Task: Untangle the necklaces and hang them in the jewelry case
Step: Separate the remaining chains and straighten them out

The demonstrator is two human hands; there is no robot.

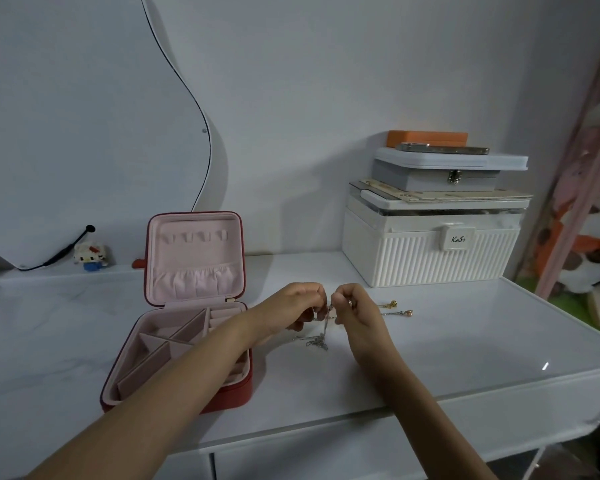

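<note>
Head view first, far left of the frame: a small toy figure (91,257) stands on a low ledge below a curved white mirror (94,133). Right of it, at lower left of centre, the red jewelry case (187,317) sits open on the white surface (465,341), its lid upright, with a row of small pink hooks (198,236) near the top of the lid and a gathered pocket below them. No chain hangs on the hooks yet, as far as can be seen.

At frame centre, the left hand (297,308) and the right hand (355,311) meet just above the surface, fingers curled, each pinching part of the necklaces (317,341). A thin silvery bundle hangs from the pinch and pools on the surface below. Just right of the right hand, two chain ends with small gold and pink beads (400,308) trail out flat on the surface.

The step in hand looks like working the knot loose. Done well, that probably means pulling gently apart, not hard, since tension would tighten the tangle; easing one loop open with the fingertips and feeding a free end back through seems safer. Laying the bundle flat should show which strand crosses which.

Upper right of the frame, a ribbed white storage box (430,251) carries a stack of smaller boxes (444,171), well apart from the hands.
</note>
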